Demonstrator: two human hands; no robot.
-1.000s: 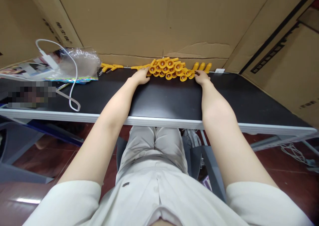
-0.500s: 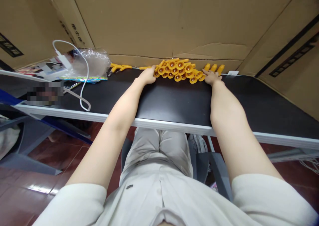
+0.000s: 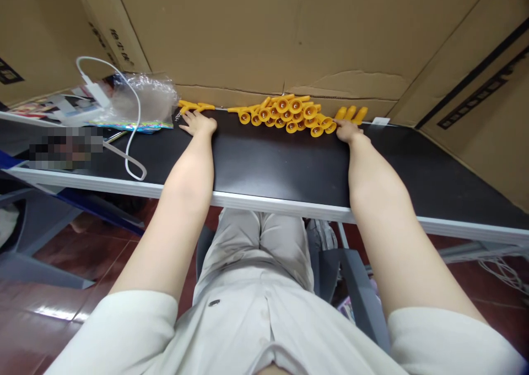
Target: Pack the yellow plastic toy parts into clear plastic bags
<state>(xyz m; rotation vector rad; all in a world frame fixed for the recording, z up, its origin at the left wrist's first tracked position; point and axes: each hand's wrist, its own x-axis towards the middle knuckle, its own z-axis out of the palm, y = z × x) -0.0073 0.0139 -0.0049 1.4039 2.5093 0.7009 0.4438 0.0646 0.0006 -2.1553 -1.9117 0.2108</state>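
Between twelve and one o'clock on the worktop (image 3: 273, 166), we have a pile of yellow cups (image 3: 292, 115), most with their open ends toward us, near the cardboard wall (image 3: 248, 39). Our left hand (image 3: 199, 123) is at eleven o'clock, its fingers spread wide just in front of yellow forked pieces (image 3: 202, 107); whether it touches them we cannot tell. Our right hand (image 3: 349, 131) is between one and two o'clock, at the pile's right end and in front of three yellow handles (image 3: 350, 113); its fingers are partly hidden, so we cannot tell whether they grip anything. Near two o'clock lies a white tag (image 3: 381, 121). Toward ten o'clock we have a clear plastic bag (image 3: 146, 99) and a looping white cable (image 3: 139, 110).
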